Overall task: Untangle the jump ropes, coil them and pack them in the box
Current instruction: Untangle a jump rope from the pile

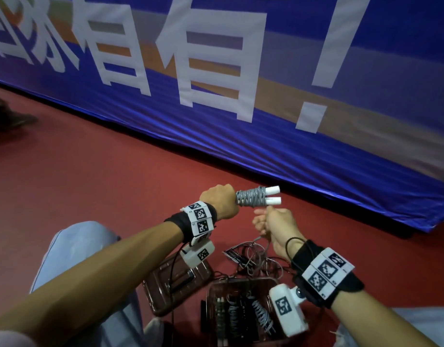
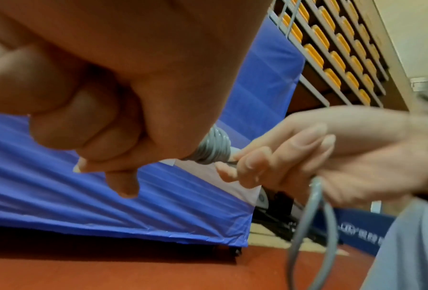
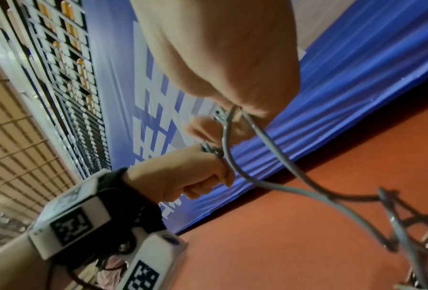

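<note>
The left hand [image 1: 222, 200] is raised over the red floor [image 1: 103, 176], its fingers [image 2: 88, 125] curled tight round one end of a pair of white handles [image 1: 347, 196], which point to the right with grey rope [image 1: 249, 197] wound closely about them. Just below, the right hand [image 1: 276, 225] pinches the loose run of the same rope, which drops from it in a loop toward a tangle of ropes [image 1: 256, 260] on the floor. Near the person's knees stands an open box [image 1: 241, 309] holding several coiled ropes, its lid [image 1: 175, 284] lying beside it to the left. A blue banner [image 1: 266, 96] stands behind.
</note>
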`<state>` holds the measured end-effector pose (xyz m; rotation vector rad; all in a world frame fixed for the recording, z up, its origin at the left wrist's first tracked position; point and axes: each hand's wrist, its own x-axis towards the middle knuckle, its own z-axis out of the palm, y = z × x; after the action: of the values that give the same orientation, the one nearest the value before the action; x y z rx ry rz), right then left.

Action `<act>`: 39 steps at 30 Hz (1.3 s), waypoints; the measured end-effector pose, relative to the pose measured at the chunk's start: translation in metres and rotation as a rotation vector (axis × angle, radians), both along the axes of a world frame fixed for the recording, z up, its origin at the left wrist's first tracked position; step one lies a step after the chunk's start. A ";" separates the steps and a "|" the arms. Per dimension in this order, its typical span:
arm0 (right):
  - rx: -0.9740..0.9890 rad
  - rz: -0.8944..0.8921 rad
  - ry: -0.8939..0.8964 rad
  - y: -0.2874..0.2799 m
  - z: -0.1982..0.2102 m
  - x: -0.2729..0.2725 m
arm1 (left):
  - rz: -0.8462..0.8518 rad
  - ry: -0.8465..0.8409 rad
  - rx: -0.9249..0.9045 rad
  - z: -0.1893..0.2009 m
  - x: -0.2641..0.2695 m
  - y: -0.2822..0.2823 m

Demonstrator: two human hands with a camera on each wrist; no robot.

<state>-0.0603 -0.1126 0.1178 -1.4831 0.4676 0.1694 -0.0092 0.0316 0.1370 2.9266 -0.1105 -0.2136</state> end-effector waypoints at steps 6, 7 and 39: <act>-0.379 0.304 0.100 -0.010 -0.004 -0.006 | -0.030 0.066 0.187 -0.010 -0.006 -0.011; -0.545 0.368 0.084 -0.014 -0.007 -0.005 | -0.035 0.064 0.204 -0.010 -0.007 -0.012; -0.932 0.791 -0.597 -0.041 0.022 0.007 | -0.775 -0.352 0.737 0.075 0.000 0.027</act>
<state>-0.0533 -0.1537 0.1396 -2.4584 -0.6484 0.1163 -0.0096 0.0589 0.2125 3.4083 -1.5140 0.2091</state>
